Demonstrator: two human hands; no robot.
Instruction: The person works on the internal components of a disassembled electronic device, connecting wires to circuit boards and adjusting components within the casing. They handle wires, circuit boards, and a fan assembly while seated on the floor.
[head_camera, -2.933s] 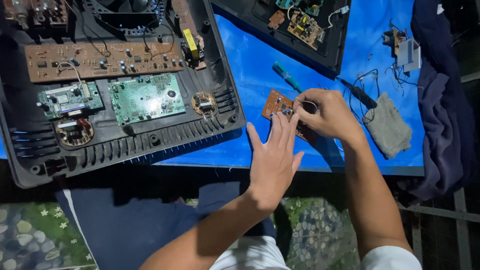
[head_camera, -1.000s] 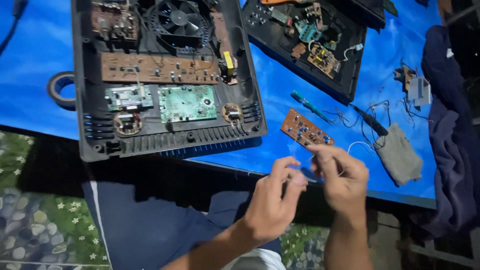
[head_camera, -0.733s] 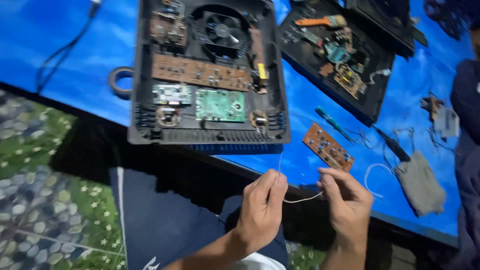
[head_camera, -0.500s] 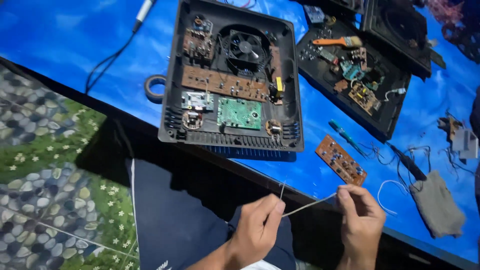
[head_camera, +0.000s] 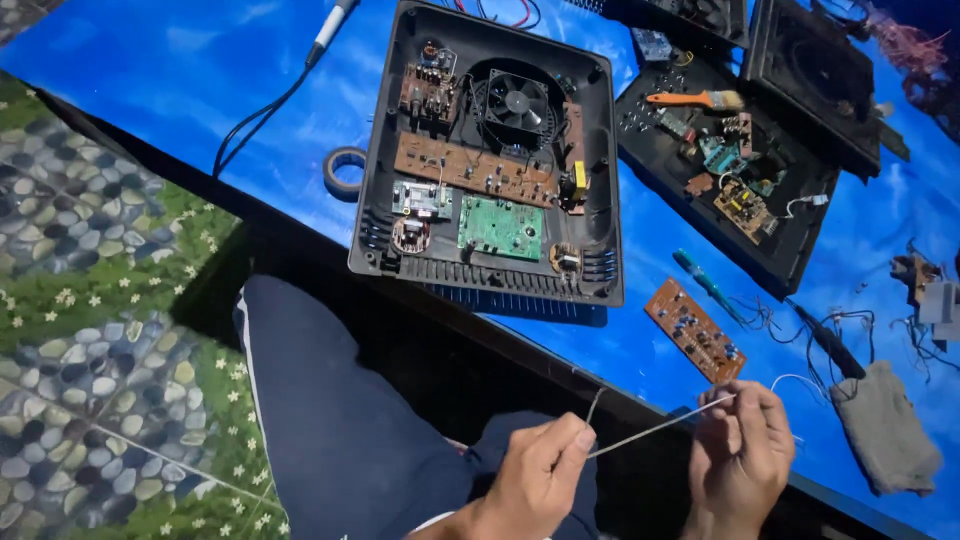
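A thin pale wire (head_camera: 655, 430) is stretched taut between my two hands, low in the head view, over my lap. My left hand (head_camera: 540, 478) pinches one end between thumb and forefinger, with a short tail sticking up. My right hand (head_camera: 742, 458) grips the other end, and a loop of wire curls off to the right of it. Just above my right hand, a small brown circuit board (head_camera: 695, 329) lies flat on the blue table cover (head_camera: 180, 70).
An open black device case (head_camera: 492, 160) with a fan, green and brown boards sits at centre. A second open case (head_camera: 730, 170) holds an orange brush. Nearby lie a tape roll (head_camera: 343, 170), a green screwdriver (head_camera: 708, 285), a grey cloth (head_camera: 885, 428), and a cabled tool (head_camera: 330, 25).
My hands left the small brown board, dropped toward my lap and pulled a wire taut between them. The camera view swung left and down.
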